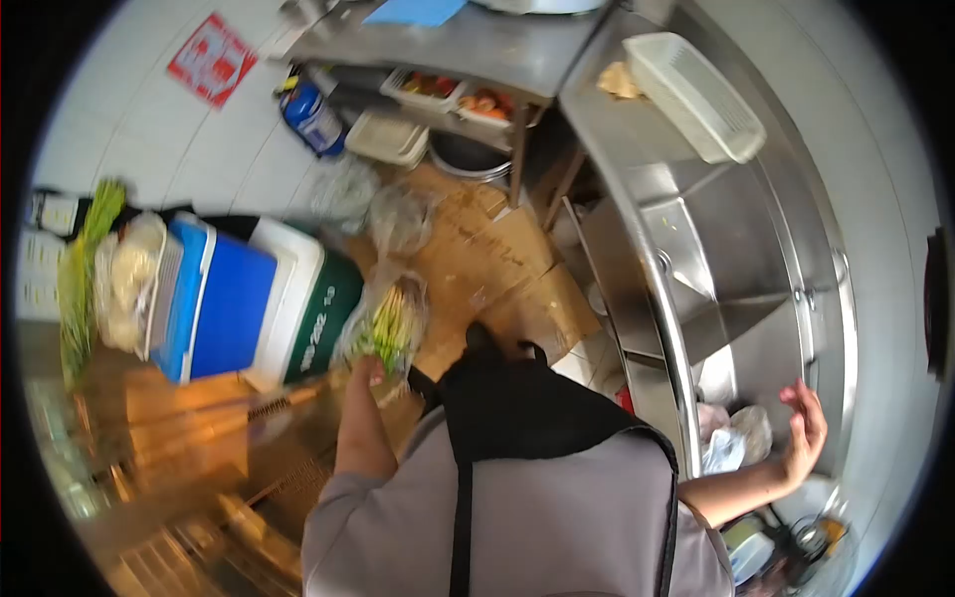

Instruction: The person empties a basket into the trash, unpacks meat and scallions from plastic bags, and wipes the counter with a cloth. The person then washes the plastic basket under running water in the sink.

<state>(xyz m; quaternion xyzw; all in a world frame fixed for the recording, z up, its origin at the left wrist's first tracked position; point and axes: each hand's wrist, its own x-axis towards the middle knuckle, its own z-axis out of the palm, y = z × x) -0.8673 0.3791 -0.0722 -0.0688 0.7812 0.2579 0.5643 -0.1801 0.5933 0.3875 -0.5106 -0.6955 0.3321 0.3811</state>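
Note:
Low on my left, my left hand (368, 371) is closed at the lower end of a clear plastic bag of green-and-pale stalk vegetables (391, 323). The bag hangs beside a dark green cooler box (325, 308), and its far side reaches over the brown floor. My right hand (804, 436) is out to the right above the sink's near end, holding nothing, with its fingers apart and partly curled. Just left of that hand lie clear and whitish plastic bags (736, 438); I cannot make out what is in them.
A steel sink (766, 259) runs along the right, with a white plastic basket (693, 97) at its far end. Ahead is a steel table (448, 45) with food trays beneath. A blue fire extinguisher (312, 116) stands by the wall. Flattened cardboard (507, 249) covers the floor.

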